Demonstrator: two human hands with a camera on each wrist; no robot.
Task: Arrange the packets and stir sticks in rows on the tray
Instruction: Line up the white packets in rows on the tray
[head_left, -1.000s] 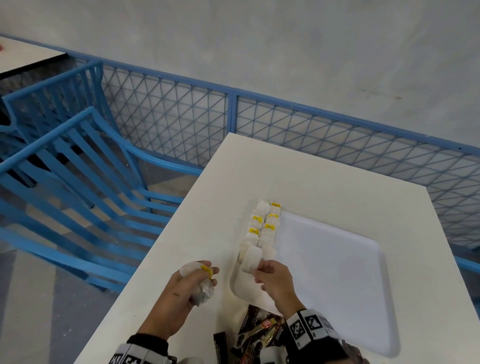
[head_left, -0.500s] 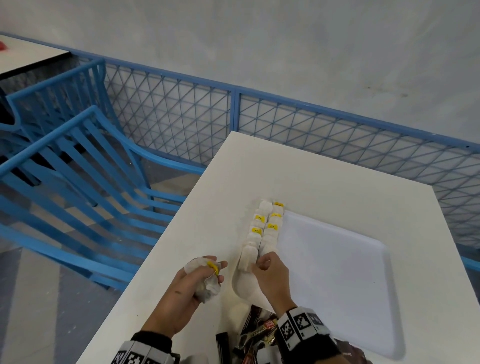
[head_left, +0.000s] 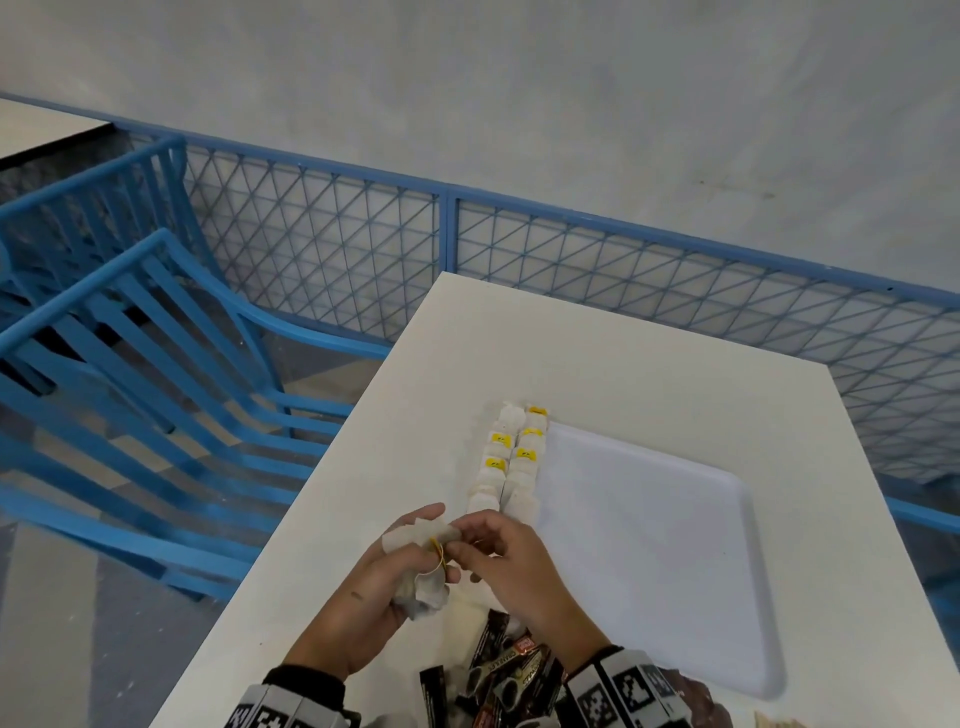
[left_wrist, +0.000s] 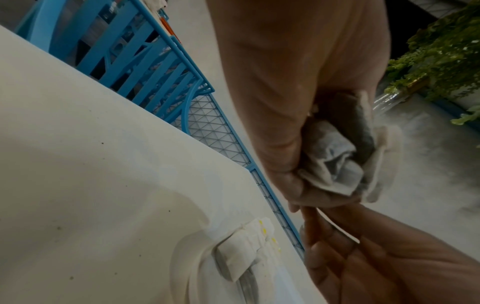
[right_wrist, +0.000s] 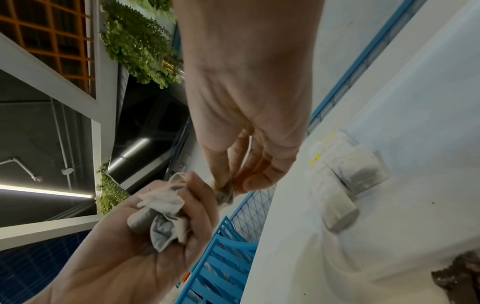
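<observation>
Since 0.5 s ago the right hand (head_left: 511, 564) has been pulled off the tray (head_left: 675, 571) rows, frame centre, to lower centre; a tea bag (head_left: 415, 538) is pinched from the bunch clutched in the left hand (head_left: 363, 613). Next placement likely; approx. two rows begun.

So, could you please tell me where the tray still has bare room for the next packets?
The white plastic tray is bare right of the two rows of white tea-bag packets along its left edge. It is crowded at the near table edge, where dark sachets are piled.
</observation>
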